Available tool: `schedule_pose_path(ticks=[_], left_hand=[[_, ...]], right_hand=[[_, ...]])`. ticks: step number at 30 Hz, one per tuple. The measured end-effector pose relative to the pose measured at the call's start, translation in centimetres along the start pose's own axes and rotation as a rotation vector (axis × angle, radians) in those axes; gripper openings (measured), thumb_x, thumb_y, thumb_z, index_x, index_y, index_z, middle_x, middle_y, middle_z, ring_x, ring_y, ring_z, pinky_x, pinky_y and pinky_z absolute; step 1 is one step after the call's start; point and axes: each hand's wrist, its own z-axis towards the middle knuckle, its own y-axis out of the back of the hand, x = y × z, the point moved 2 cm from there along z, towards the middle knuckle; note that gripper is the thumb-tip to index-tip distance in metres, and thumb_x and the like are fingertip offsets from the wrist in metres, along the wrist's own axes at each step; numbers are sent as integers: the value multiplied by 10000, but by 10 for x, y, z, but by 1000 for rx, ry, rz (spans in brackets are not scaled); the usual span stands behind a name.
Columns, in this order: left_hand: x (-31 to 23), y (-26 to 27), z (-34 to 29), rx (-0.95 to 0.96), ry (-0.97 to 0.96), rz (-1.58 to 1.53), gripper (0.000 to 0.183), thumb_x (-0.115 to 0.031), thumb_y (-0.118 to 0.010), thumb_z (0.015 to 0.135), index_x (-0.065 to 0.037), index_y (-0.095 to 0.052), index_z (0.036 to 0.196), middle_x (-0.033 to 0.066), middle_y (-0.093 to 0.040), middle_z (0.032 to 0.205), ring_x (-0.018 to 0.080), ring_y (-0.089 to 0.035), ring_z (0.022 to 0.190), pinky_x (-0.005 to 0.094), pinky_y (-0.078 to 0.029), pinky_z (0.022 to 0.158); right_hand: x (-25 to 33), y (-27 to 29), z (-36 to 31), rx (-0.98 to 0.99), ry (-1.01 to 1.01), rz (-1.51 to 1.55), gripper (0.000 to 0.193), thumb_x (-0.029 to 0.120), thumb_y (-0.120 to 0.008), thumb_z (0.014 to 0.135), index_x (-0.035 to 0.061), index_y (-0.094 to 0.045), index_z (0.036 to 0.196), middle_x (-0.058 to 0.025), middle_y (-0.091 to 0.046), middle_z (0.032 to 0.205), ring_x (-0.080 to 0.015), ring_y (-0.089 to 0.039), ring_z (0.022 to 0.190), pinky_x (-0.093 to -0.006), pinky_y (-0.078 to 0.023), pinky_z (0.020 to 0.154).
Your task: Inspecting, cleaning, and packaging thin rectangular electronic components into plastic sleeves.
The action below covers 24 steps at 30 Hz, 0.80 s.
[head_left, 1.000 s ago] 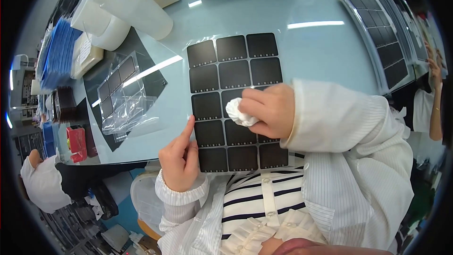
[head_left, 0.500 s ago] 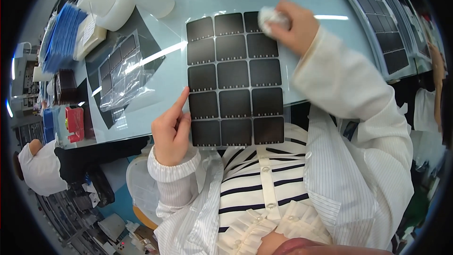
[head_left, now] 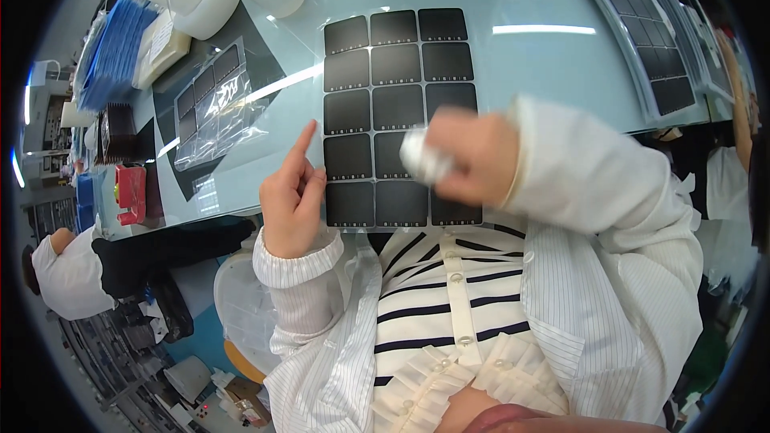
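Note:
In front of me on the table lies a flat sheet of dark rectangular panels (head_left: 349,157), set in rows with pale gaps between them. My right hand (head_left: 478,155) is closed round a crumpled white wiping cloth (head_left: 420,155), over the lower middle of the sheet. Motion blurs that hand, and it hides some panels on the right. At the sheet's left edge rests my left hand (head_left: 289,200), its index finger stretched out and its other fingers curled. The left thumb touches or nearly touches the edge.
Left of the sheet, a clear plastic bag (head_left: 215,116) lies on a dark sheet. Beyond stand blue sleeves (head_left: 116,52), white rolls (head_left: 204,4) and a red tape dispenser (head_left: 130,192). Stacked panel sheets (head_left: 642,36) lie at the right. Another person (head_left: 68,277) is at far left.
My right hand has swept the cloth from the sheet's far right corner down toward me, to its lower middle. The left hand stays at the left edge.

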Motion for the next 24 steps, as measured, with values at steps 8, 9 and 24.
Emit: schedule_pose_path(ticks=[8,9,24], left_hand=[[-6,-3,1,-30,-24,-26,656,68,-506,755,-41,-359,1386,37,-405,528,93,-385,485,218,-363,512],[-5,-3,2,-34,-37,39,655,68,-506,755,-42,-360,1385,42,-404,528,97,-386,483,220,-364,511],[-3,-4,1,-73,-57,62,651,55,-512,754,-39,-361,1380,44,-398,525,127,-360,465,242,-343,491]], right_hand=[[-84,37,69,-290,-197,-345,215,225,-637,767,41,-569,857,-143,-592,799,-348,-586,688,-395,-473,609],[-74,19,74,-258,-141,-303,223,228,-644,762,42,-567,860,-143,-595,800,-349,-592,688,-400,-478,610],[-2,-54,93,103,18,-159,284,234,-657,731,63,-571,941,-138,-637,867,-340,-627,772,-421,-502,684]])
